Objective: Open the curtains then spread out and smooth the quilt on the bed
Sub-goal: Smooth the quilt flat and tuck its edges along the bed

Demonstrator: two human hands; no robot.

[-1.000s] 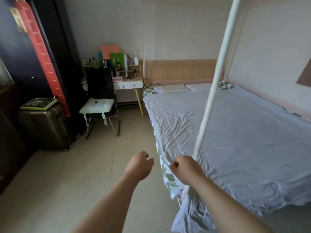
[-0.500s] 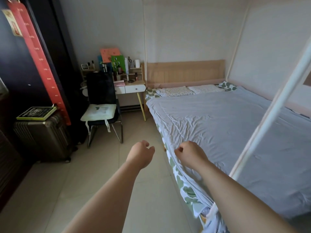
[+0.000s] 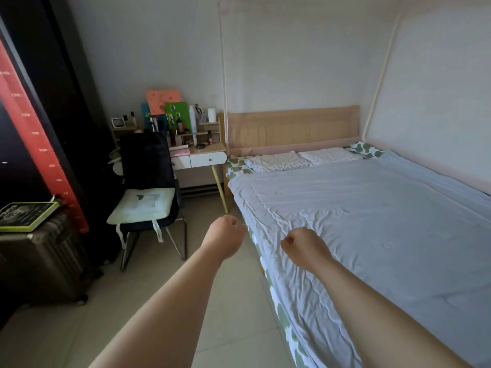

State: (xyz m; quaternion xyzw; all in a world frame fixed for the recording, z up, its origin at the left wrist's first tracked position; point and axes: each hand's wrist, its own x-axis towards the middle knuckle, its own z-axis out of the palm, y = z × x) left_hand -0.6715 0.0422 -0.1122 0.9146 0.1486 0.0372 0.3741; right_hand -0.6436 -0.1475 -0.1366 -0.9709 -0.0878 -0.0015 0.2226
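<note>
A pale blue-grey quilt lies spread over the bed, rumpled along its near left edge and flatter toward the wall. A green-leaf sheet shows below that edge. My right hand hovers over the quilt's left border with its fingers curled into a fist, and no fabric is lifted in it. My left hand is stretched out over the floor just left of the bed, fingers curled, holding nothing. No curtain is in view.
Two pillows lie under the wooden headboard. A thin white pole rises at the bed's head corner. A black chair, a cluttered desk and a suitcase bearing a book stand left of the tiled floor.
I have moved forward along the bed's left side, and the white pole that crossed the view is gone from it. Both hands stay curled and have risen in the view.
</note>
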